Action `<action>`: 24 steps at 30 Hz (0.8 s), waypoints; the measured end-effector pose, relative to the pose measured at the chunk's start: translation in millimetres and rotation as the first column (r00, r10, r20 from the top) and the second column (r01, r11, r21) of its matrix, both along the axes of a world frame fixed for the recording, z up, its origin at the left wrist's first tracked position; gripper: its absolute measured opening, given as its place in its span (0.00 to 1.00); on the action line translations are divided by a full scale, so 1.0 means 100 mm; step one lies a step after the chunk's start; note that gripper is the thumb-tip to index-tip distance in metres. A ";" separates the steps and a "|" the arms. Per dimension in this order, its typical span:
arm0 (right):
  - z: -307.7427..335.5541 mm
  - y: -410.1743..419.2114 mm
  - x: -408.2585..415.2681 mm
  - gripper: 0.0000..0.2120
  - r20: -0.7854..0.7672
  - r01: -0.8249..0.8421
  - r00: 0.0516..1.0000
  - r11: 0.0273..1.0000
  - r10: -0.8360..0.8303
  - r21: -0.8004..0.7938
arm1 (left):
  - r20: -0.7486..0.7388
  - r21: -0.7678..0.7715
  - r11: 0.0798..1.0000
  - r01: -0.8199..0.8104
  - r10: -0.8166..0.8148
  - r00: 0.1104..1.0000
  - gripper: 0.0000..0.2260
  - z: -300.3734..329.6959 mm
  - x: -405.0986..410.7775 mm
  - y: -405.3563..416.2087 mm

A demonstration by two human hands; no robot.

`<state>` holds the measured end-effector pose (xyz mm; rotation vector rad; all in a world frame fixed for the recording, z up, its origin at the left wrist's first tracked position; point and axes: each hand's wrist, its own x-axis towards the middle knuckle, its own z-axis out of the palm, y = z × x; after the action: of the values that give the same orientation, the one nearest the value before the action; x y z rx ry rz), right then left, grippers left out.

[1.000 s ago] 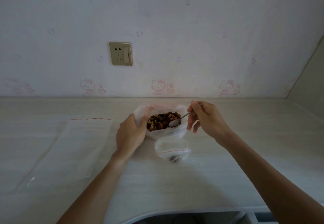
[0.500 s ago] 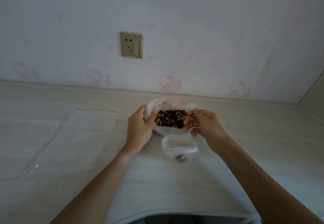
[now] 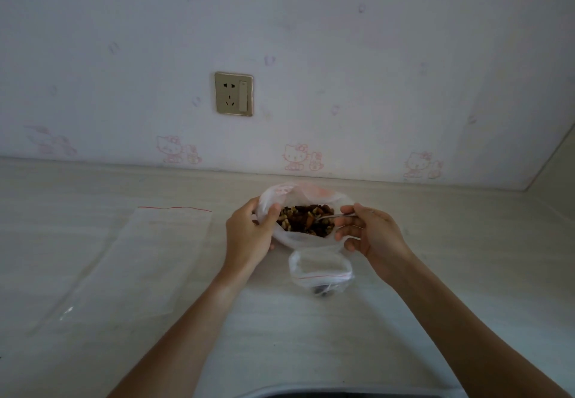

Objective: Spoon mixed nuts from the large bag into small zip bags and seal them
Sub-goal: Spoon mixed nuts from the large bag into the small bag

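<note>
Pale countertop (image 3: 435,304) runs back to a white wall with faint pink cartoon cats along its foot. My left hand (image 3: 249,235) grips the left rim of the large bag (image 3: 298,238), thumb curled over the edge into the mouth, fingers wrapped outside, holding it open. My right hand (image 3: 370,232) pinches the handle of a metal spoon (image 3: 334,216) between thumb and forefinger; the other fingers curl loosely below. The spoon lies nearly level, its bowl down among the mixed nuts (image 3: 306,221) in the bag; whether it is loaded cannot be told. Just in front of the large bag, nearer me, stands a small zip bag (image 3: 320,273) with a red strip, its mouth open and a few dark pieces at its bottom. Well to the left, flat on the counter, lies a bigger clear bag (image 3: 133,260) with a red line along its far edge. A beige wall socket (image 3: 233,94) with a switch sits on the wall above.
</note>
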<state>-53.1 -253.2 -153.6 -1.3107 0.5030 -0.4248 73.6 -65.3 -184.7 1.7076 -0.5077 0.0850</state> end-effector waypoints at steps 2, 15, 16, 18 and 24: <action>0.02 -0.01 -0.02 0.14 0.002 0.014 1.000 1.000 -0.014 0.000 | 0.058 0.058 0.998 -0.016 0.012 0.998 0.05 0.00 0.03 0.03; 0.31 -0.04 -0.25 0.15 0.112 -0.025 0.993 1.000 0.027 -0.016 | 0.311 0.159 0.953 -0.260 0.201 0.929 0.22 0.13 0.01 0.26; 0.32 -0.05 -0.29 0.15 0.127 -0.037 0.991 0.999 0.039 -0.015 | 0.339 0.135 0.951 -0.278 0.219 0.915 0.19 0.16 -0.03 0.28; 0.33 -0.05 -0.39 0.15 0.152 -0.056 0.987 0.998 0.057 -0.010 | 0.367 0.131 0.955 -0.265 0.202 0.908 0.11 0.22 -0.14 0.32; 0.19 0.02 -0.71 0.14 0.129 -0.091 0.987 0.996 0.094 -0.024 | 0.253 0.320 0.945 -0.061 -0.023 0.967 0.10 0.14 -0.52 0.36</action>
<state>-124.0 -251.6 -134.5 -1.3090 0.3286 -0.4353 21.8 -29.5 -170.9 2.0395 -0.7268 0.2478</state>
